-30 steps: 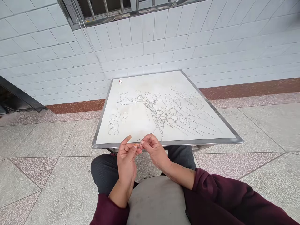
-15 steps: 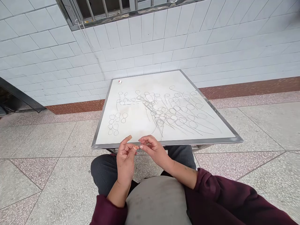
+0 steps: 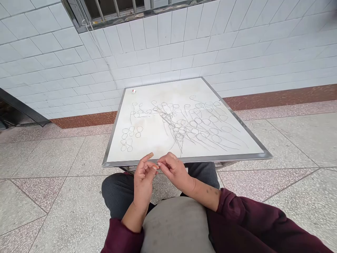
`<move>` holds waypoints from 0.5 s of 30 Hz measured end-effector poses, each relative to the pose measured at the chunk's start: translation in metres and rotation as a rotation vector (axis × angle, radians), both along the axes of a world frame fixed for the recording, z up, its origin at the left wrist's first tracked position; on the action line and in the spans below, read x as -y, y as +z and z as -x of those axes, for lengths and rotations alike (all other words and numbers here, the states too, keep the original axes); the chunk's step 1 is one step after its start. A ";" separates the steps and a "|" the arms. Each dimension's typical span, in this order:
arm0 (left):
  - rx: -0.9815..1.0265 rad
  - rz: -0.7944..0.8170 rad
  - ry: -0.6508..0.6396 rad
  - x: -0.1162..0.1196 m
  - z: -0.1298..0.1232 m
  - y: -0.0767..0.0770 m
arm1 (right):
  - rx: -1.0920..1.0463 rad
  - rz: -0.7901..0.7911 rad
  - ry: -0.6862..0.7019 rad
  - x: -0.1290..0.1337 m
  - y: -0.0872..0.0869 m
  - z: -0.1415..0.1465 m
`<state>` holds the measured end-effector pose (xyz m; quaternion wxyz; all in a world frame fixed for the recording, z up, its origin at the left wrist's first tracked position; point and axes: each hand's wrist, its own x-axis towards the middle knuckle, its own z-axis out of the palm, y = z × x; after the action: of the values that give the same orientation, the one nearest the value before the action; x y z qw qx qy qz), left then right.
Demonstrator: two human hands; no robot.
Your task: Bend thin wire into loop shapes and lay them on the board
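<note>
My left hand (image 3: 144, 181) is raised at the near edge of the white table (image 3: 147, 142), its thumb and index finger pinched together. Against those fingertips, my right hand (image 3: 174, 170) pinches too. Whatever lies between the fingers is too small to make out, though it may be thin wire. Beyond the hands, many thin dark wires with looped ends (image 3: 195, 131) lie tangled across the middle and right of the table. On the left rest several small figure-eight wire loops (image 3: 139, 131), apart from the tangle.
A small white and red object (image 3: 134, 91) sits at the table's far left corner. Behind stands a white tiled wall (image 3: 168, 49) with a barred window (image 3: 118, 8) and a hanging white cord (image 3: 104, 54). My knees (image 3: 117, 193) are under the near edge.
My right hand's fingers have closed into a tighter pinch at the left fingertips. Both hands have shifted slightly to the right. The wires on the table lie as before.
</note>
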<state>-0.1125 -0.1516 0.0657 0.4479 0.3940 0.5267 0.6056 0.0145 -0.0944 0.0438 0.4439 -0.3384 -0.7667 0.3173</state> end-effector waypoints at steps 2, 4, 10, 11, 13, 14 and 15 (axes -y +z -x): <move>0.013 0.015 -0.006 -0.001 0.000 0.000 | 0.011 0.001 -0.003 0.000 0.000 0.000; 0.019 0.036 -0.013 -0.001 -0.001 0.000 | 0.017 -0.010 -0.010 0.000 -0.001 -0.001; 0.028 0.070 -0.010 -0.002 -0.003 0.004 | 0.030 0.004 -0.027 0.000 -0.003 -0.003; 0.033 0.070 -0.009 -0.002 -0.003 0.004 | 0.028 0.007 -0.028 0.000 -0.002 -0.002; 0.042 0.073 -0.013 -0.002 -0.003 0.002 | 0.016 0.013 -0.032 0.000 -0.001 -0.002; 0.046 0.076 -0.017 -0.002 -0.002 0.001 | 0.008 0.018 -0.036 0.000 -0.001 -0.002; 0.050 0.079 -0.022 -0.003 -0.002 0.000 | -0.001 0.022 -0.041 0.000 -0.001 -0.002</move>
<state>-0.1105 -0.1489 0.0662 0.4827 0.3664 0.5346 0.5890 0.0160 -0.0942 0.0425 0.4467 -0.3586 -0.7560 0.3168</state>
